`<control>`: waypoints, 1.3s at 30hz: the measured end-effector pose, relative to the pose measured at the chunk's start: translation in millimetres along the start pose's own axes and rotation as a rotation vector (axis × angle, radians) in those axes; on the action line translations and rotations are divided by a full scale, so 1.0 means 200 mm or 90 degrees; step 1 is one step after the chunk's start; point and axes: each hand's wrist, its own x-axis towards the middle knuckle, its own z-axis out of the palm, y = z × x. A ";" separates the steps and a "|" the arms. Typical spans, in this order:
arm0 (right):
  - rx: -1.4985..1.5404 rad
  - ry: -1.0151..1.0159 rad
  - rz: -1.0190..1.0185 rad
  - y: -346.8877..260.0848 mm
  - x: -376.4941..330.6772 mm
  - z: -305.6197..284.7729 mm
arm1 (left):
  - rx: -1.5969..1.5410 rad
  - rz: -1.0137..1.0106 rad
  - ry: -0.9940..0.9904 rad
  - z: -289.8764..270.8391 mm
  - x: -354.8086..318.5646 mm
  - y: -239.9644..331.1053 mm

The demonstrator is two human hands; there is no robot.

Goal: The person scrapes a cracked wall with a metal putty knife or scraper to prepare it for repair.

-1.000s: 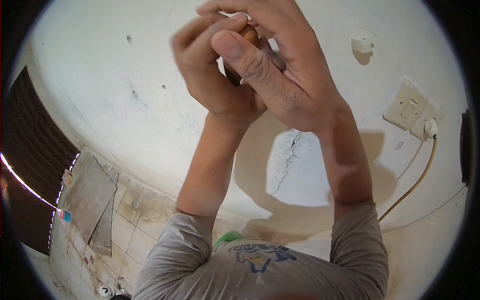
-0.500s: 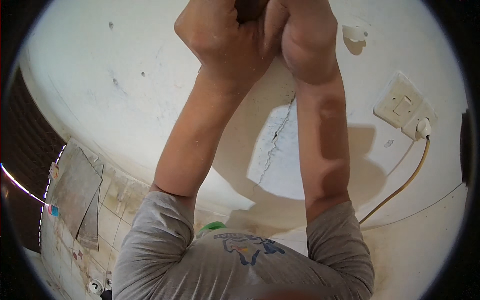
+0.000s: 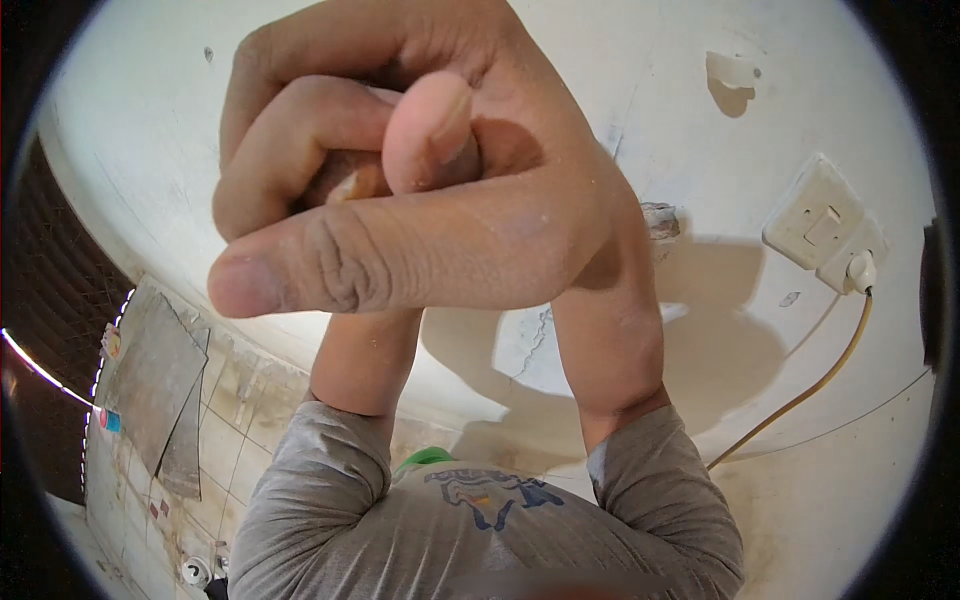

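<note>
My right hand (image 3: 500,200) is large and close in the head view, with its thumb stretched out to the left. Its other fingers curl over, and a pink fingertip (image 3: 425,135) shows inside the curl; I cannot tell which hand that tip belongs to. Below it a small brownish-yellow patch (image 3: 355,185) is too shaded to name. My left forearm (image 3: 368,360) rises behind the right thumb, and the left hand is mostly or wholly hidden there. Behind both arms stands a white wall (image 3: 130,150) with a crack (image 3: 537,345).
To the right are a wall switch and socket plate (image 3: 815,225), a white plug (image 3: 860,270) and a yellowish cable (image 3: 800,395) hanging down. Near my right wrist is a broken hole (image 3: 660,220) in the wall. Grey sheets (image 3: 160,385) lie on the tiled floor (image 3: 230,445) at lower left.
Both hands were together near the top edge. My right hand has come down and left, closer to the view, covering the left hand. The wall hole beside my right wrist has come into sight.
</note>
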 end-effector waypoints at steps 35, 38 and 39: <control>-0.414 1.051 -0.652 0.48 -0.49 0.55 | -0.297 0.094 -0.286 0.05 -0.19 0.26; -0.462 1.023 -0.622 0.56 -0.59 0.52 | -0.285 0.086 -0.267 0.10 -0.28 0.28; -0.487 0.959 -0.609 0.58 -0.66 0.48 | -0.307 0.026 -0.285 0.13 -0.32 0.29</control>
